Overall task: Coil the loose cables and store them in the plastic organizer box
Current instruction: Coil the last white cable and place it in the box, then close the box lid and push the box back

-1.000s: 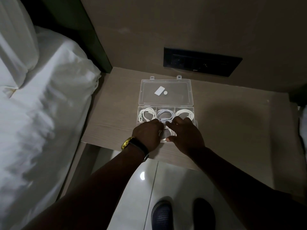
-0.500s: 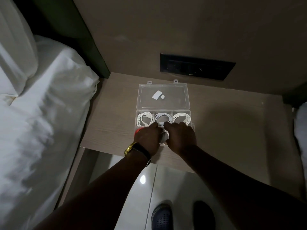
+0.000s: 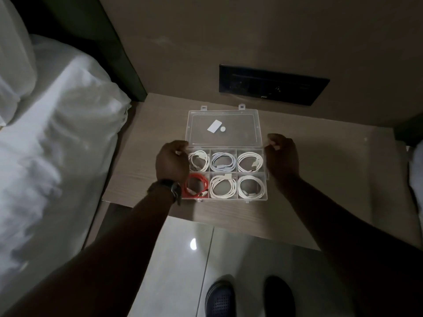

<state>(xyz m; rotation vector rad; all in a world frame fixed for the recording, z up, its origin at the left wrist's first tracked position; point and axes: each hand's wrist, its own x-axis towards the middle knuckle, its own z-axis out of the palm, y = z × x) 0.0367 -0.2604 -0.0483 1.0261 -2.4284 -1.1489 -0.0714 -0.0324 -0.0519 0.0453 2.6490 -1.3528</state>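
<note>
Box (image 3: 225, 172) on the shelf (image 3: 146, 161), lid (image 3: 225, 129) open: six coiled cables, one per compartment. Our left hand (image 3: 172, 162) and right hand (image 3: 282, 156) curl at its sides, likely to shut it; actual grip we cannot tell.

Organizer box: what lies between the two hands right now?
In the head view, the open organizer box with six coiled cables sits between the left hand and right hand.
</note>
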